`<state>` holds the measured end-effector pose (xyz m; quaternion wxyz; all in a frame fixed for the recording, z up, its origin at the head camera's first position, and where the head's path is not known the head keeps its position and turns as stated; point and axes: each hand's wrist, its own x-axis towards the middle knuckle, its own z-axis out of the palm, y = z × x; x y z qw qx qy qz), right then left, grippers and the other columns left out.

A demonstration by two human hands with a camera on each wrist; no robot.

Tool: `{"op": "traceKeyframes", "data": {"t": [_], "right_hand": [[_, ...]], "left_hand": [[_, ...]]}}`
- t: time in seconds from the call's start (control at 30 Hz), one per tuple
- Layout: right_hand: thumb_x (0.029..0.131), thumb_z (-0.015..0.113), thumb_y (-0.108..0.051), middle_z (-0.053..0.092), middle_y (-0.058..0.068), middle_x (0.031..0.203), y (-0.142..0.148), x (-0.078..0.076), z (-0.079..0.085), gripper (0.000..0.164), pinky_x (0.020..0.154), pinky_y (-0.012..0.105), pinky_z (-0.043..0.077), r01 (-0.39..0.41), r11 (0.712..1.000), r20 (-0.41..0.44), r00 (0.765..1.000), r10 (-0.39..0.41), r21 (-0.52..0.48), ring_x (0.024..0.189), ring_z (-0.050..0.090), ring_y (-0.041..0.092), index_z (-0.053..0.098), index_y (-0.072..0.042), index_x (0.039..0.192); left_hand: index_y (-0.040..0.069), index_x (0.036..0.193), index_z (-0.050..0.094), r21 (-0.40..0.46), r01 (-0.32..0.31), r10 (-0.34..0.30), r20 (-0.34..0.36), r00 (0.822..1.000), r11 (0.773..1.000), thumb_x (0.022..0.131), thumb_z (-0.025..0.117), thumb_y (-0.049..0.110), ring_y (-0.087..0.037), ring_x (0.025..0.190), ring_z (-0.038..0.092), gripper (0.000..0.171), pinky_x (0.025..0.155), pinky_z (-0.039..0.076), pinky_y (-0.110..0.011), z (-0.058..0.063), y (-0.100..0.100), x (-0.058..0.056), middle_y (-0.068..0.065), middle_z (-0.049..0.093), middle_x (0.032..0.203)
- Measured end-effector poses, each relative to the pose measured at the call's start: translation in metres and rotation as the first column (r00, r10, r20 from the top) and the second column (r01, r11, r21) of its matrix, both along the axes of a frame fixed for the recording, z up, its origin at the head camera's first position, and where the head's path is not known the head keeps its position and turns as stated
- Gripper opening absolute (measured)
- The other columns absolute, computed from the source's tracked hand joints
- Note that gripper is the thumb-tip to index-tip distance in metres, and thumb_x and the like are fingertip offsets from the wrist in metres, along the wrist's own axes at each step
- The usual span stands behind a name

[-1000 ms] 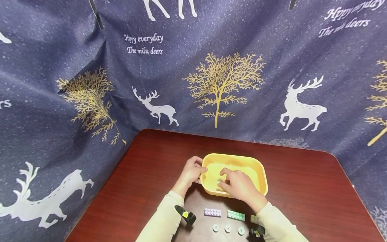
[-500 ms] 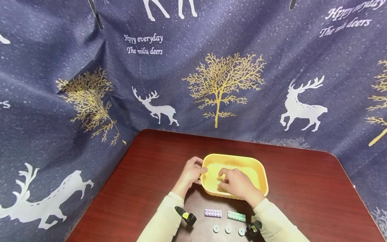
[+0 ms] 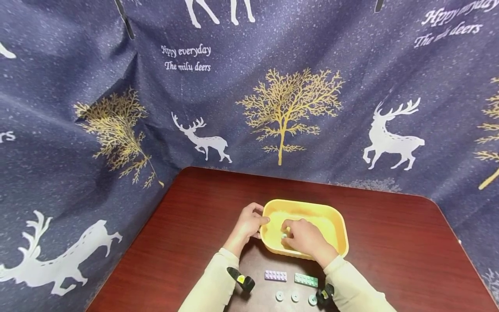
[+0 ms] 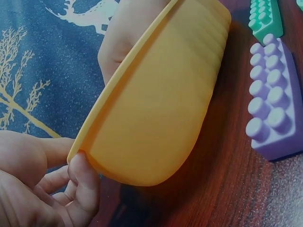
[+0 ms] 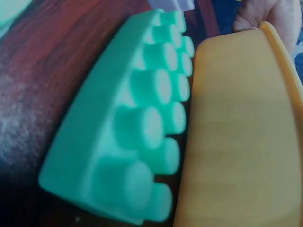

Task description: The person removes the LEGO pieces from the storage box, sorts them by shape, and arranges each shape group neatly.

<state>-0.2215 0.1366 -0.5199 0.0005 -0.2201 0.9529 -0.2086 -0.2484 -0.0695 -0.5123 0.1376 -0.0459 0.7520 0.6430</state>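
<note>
A yellow plastic basin [image 3: 343,229] stands on the table. My left hand [image 3: 248,222] grips its left end, thumb over the rim and fingers against the outside; the left wrist view shows this hand [image 4: 61,189] at the rim close up. My right hand [image 3: 306,236] reaches over the near rim into the basin. Its thumb and index finger pinch a small pale green piece [image 3: 283,236], mostly covered by the fingertips. In the right wrist view the basin wall [image 5: 241,132] hides the right hand.
In front of the basin lie a purple building brick [image 3: 275,275] and a green building brick [image 3: 306,280]. Nearer are three small pale round pieces with centre holes, one a disc [image 3: 279,296]. A patterned blue cloth [image 3: 249,86] hangs behind the table [image 3: 210,195].
The right thumb and index finger have drawn together around the small pale green piece. The right forearm has shifted left and now covers a yellowish brick. The left hand keeps its grip.
</note>
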Motion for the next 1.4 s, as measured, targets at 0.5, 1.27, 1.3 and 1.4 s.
{"op": "traceKeyframes", "data": {"t": [0.5, 1.27, 1.3, 1.4], "right_hand": [[0.084, 0.079, -0.026, 0.055, -0.018, 0.064, 0.002, -0.001, 0.002, 0.01, 0.051, 0.024, 0.042, 0.002, 1.0, -0.031, 1.0, -0.002, -0.004, 0.059, 0.049, 0.004, 0.071, -0.026, 0.078], [0.084, 0.08, -0.013, 0.068, -0.013, 0.074, 0.015, 0.0, 0.001, 0.008, 0.063, 0.03, 0.055, 0.021, 0.999, -0.163, 0.986, -0.028, -0.049, 0.068, 0.062, 0.008, 0.075, -0.018, 0.08], [0.084, 0.08, -0.012, 0.069, -0.013, 0.075, 0.016, 0.0, 0.001, 0.008, 0.064, 0.03, 0.055, 0.021, 0.998, -0.163, 0.986, -0.03, -0.054, 0.068, 0.063, 0.008, 0.075, -0.018, 0.082], [0.085, 0.078, -0.009, 0.07, -0.012, 0.078, 0.019, 0.002, 0.002, 0.009, 0.067, 0.03, 0.056, 0.035, 0.997, -0.154, 0.987, -0.044, -0.063, 0.071, 0.063, 0.008, 0.076, -0.017, 0.084]], "left_hand": [[0.0, 0.12, 0.058, -0.008, 0.003, -0.003, -0.01, 1.0, 1.0, 0.088, 0.074, 0.002, -0.021, 0.056, 0.062, 0.036, 0.039, 0.053, -0.025, -0.001, 0.001, -0.001, -0.011, 0.063, 0.083], [-0.002, 0.122, 0.058, -0.023, 0.0, 0.0, -0.011, 1.0, 1.0, 0.087, 0.074, 0.003, -0.023, 0.057, 0.065, 0.038, 0.041, 0.055, -0.026, -0.001, 0.002, 0.001, -0.012, 0.065, 0.084], [-0.002, 0.122, 0.058, -0.022, 0.0, 0.0, -0.012, 1.0, 1.0, 0.087, 0.074, 0.003, -0.023, 0.057, 0.065, 0.039, 0.041, 0.055, -0.026, -0.001, 0.002, 0.001, -0.012, 0.064, 0.084], [-0.002, 0.122, 0.058, -0.019, 0.0, 0.0, -0.015, 1.0, 1.0, 0.087, 0.074, 0.002, -0.024, 0.058, 0.066, 0.039, 0.041, 0.056, -0.027, -0.001, 0.002, 0.0, -0.012, 0.064, 0.084]]}}
